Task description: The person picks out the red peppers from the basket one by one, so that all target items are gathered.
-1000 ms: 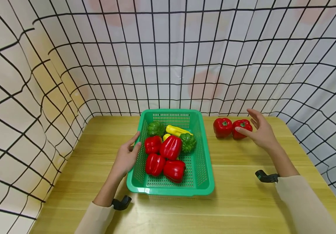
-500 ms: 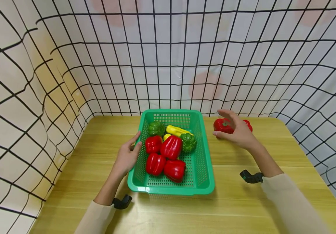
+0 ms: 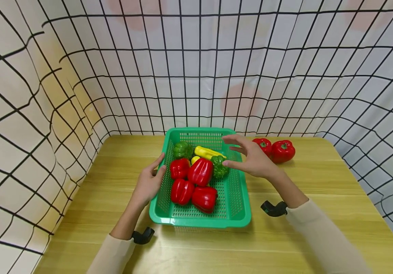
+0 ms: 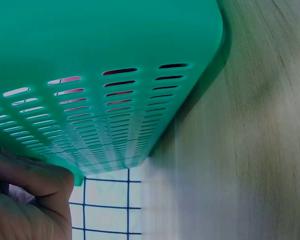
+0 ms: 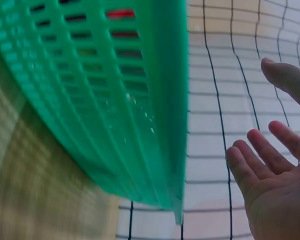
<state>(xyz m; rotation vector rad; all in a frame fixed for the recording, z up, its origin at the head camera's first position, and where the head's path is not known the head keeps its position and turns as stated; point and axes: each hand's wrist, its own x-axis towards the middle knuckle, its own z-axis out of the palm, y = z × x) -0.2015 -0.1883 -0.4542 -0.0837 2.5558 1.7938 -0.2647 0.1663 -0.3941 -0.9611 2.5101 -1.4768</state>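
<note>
A white backdrop (image 3: 206, 64) ruled with black lines and marked with pale orange and pink patches fills the far side and both flanks. Below it spreads the wood-grained worktop (image 3: 217, 247), and on this, near the middle, sits a green basket (image 3: 200, 222) with slotted walls and a smooth rim. Two beige sleeves (image 3: 323, 236) come in from the near edge. The left hand (image 3: 148, 184) has its grip on the basket's left side, thumb over the rim and fingers bent against the outer wall, as the left wrist view also shows. The right hand (image 3: 254, 160) reaches over the basket's right rim; its grip is spread, thumb well apart from the fingers, and it holds nothing. Four red bell peppers (image 3: 200, 172) lie grouped in the left and near part of the basket, the upper right one resting against its neighbours. Two more red peppers (image 3: 283, 151) stand side by side on the worktop, right of the basket, the nearer to it partly hidden by the right hand. Beyond the four lies a long yellow piece (image 3: 209, 153), slanting down towards a green broccoli-like piece (image 3: 219, 167), which the right thumb tip overlaps; whether they touch cannot be told. Each wrist carries a black device (image 3: 143, 236). A ribbed green piece (image 3: 183, 150) sits in the far left part of the basket, and a small yellow piece (image 3: 194, 160) shows between it and the peppers.
</note>
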